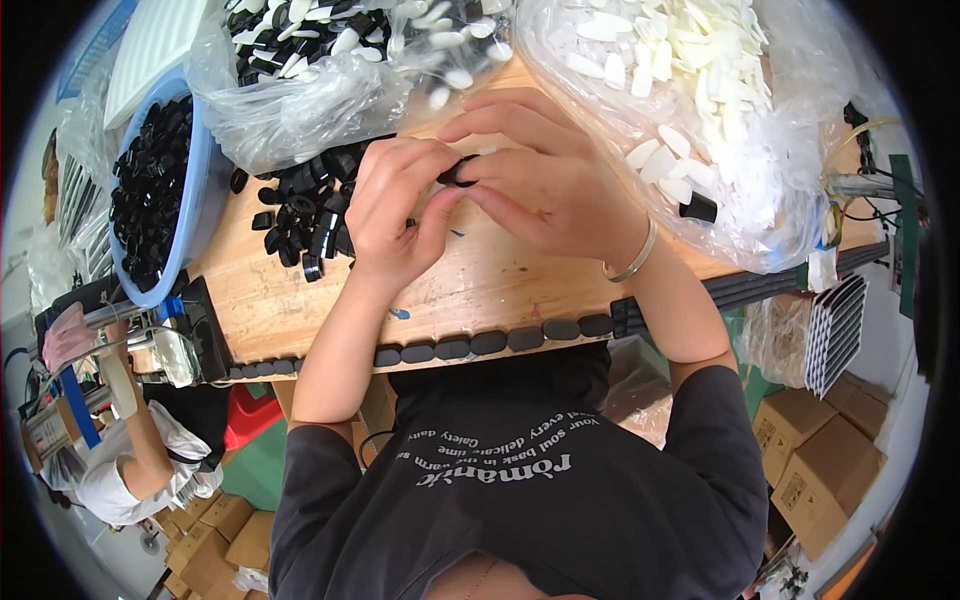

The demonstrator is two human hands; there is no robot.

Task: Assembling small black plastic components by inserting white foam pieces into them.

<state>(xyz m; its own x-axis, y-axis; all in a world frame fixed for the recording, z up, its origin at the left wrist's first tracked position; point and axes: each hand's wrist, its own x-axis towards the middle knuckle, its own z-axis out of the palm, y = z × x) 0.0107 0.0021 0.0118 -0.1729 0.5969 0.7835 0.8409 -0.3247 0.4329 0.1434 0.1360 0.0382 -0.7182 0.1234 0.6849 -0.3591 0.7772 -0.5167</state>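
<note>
Over the wooden table, my left hand (pixel 398 205) and my right hand (pixel 565 190) meet at the fingertips. Pinched between them is a small black cap (pixel 458 172), mostly covered by the fingers. A whitish bit shows beside it near the right fingers; I cannot tell whether it is joined to the cap. Close to my left hand lies a loose pile of short round black caps (pixel 300 208). Beyond my right hand, an open clear bag holds many flat white oval pieces (pixel 715 70). One larger black cap (pixel 698 207) lies among the plastic there.
A blue basin (pixel 202 190) full of black caps stands at the left. Behind my hands, a clear bag (pixel 290 115) holds mixed black and white pieces. Black oval pads (pixel 489 342) line the table's near edge. Another person (pixel 140 450) sits at lower left; cardboard boxes (pixel 825 470) are stacked right.
</note>
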